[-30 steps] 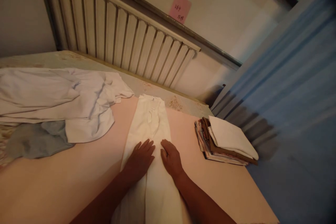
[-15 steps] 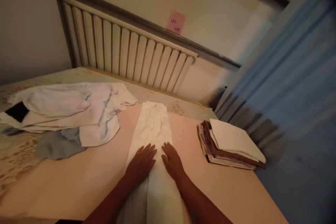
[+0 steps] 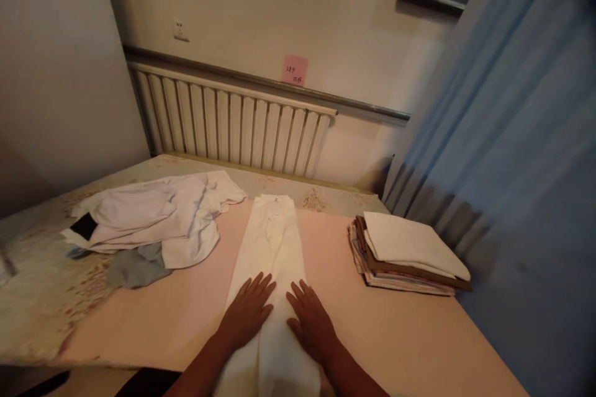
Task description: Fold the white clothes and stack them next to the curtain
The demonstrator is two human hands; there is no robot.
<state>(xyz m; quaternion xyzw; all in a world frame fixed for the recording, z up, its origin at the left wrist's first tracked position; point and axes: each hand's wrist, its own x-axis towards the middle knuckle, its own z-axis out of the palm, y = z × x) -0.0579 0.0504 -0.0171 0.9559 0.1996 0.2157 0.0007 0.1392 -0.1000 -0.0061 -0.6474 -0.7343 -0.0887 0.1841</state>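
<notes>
White trousers lie lengthwise on the pink sheet, the waistband at the far end and the legs running down toward me. My left hand rests flat on their left side, fingers outstretched and palm down. On the right side, my right hand lies palm down with its fingers stretched forward and its thumb apart. Neither hand grips the cloth. My forearms hide part of the trouser legs, whose lower ends run out of the picture.
A loose heap of white clothes lies at the left, with a grey cloth under it. To the right is a stack of folded clothes beside a blue curtain. Beyond the bed stands a radiator.
My hands have slid along the trousers toward me, still flat. The camera view has levelled and tilted up, showing more wall and the bed's near left edge.
</notes>
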